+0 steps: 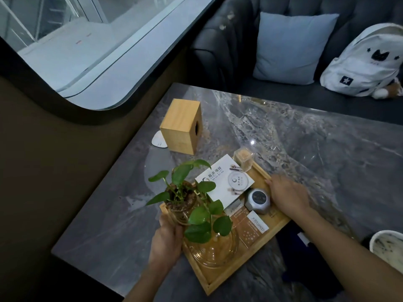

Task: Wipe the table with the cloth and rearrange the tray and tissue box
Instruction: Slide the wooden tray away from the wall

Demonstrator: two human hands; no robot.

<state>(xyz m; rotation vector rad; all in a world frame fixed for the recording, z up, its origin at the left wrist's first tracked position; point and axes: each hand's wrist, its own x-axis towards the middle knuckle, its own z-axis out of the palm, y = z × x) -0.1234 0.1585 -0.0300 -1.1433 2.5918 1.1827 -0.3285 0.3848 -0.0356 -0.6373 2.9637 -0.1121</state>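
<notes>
A wooden tray [257, 247] lies near the front of the grey marble table [305, 144]. It carries a green plant in a glass vase [181, 199], a white card, a grey round device, packets and a clear toothpick holder. My left hand [165, 243] grips the tray's left rim beside the vase. My right hand [287, 195] grips the tray's right rim. A wooden tissue box [181, 125] stands apart at the table's far left. A dark cloth [305, 260] lies under my right forearm.
A white triangular coaster [158, 139] lies left of the tissue box. A white bowl [388, 247] sits at the right edge. Behind the table is a dark sofa with a blue cushion [290, 46] and a white backpack [366, 62]. A window lies left.
</notes>
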